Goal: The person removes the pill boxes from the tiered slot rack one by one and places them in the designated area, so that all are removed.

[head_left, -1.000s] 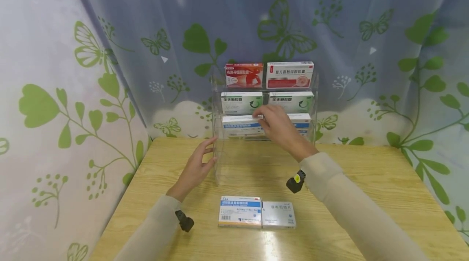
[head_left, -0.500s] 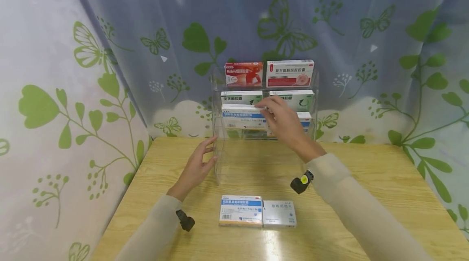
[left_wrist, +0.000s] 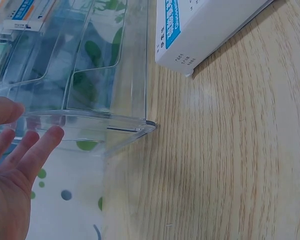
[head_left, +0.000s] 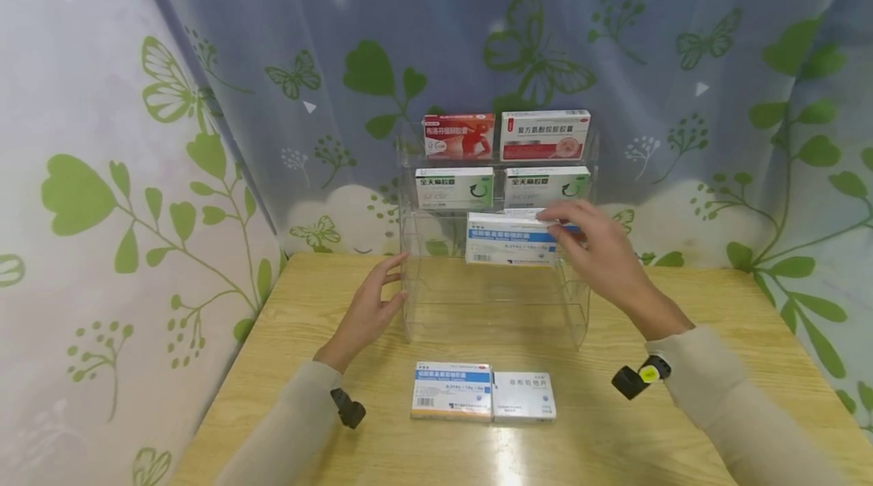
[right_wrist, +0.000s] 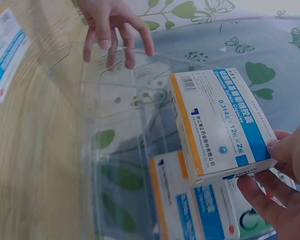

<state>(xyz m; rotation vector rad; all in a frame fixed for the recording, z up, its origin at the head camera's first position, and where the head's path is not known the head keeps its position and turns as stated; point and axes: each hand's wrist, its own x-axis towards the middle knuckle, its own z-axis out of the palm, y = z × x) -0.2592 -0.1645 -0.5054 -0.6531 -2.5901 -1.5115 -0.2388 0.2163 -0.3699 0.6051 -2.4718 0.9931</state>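
Note:
My right hand (head_left: 600, 251) pinches a white medicine box (head_left: 510, 241) with a blue band by its right end. In the right wrist view, this box (right_wrist: 220, 125) is tilted between thumb and fingers, in front of a matching box (right_wrist: 177, 195) in the clear acrylic display rack (head_left: 498, 293). The head view mostly hides that second box. At the rack's left side, my left hand (head_left: 366, 311) has its fingers extended. In the left wrist view, its fingertips (left_wrist: 54, 132) are at the clear side panel.
Higher tiers hold two green-white boxes (head_left: 455, 189) (head_left: 546, 184), a red box (head_left: 459, 137) and a red-white box (head_left: 544, 136). A blue-banded box (head_left: 452, 393) and a silvery box (head_left: 524, 397) lie on the wooden table (head_left: 355, 440). A patterned curtain (head_left: 436, 16) hangs behind.
The right hand has lifted the blue-banded box from the left of the rack's lower occupied tier and carried it right, in front of the other one. The left hand stays put.

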